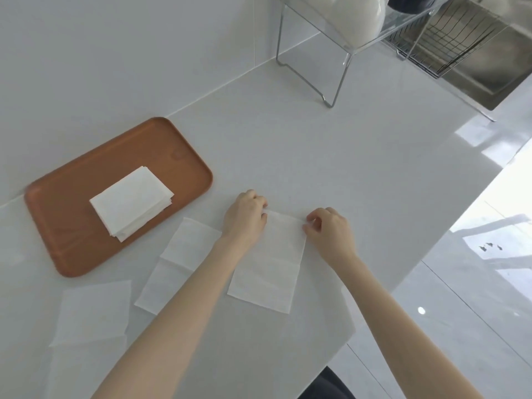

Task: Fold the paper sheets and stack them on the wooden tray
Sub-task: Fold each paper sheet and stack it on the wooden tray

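A white paper sheet (pixel 269 266) lies flat on the white counter in front of me. My left hand (pixel 246 216) pinches its far left corner, and my right hand (pixel 328 230) pinches its far right corner. To the left sits the brown wooden tray (pixel 72 249), which holds a stack of folded white sheets (pixel 132 203). Another unfolded sheet (pixel 180 263) lies between the tray and my left forearm, partly hidden by the arm. A third sheet (pixel 95 309) lies at the near left.
A metal-legged rack (pixel 336 82) with a white rounded vessel (pixel 357 18) on it stands at the back. A wire dish basket (pixel 449 41) and a steel sink (pixel 495 79) are at the far right. The counter's edge runs down the right side, with glossy floor beyond.
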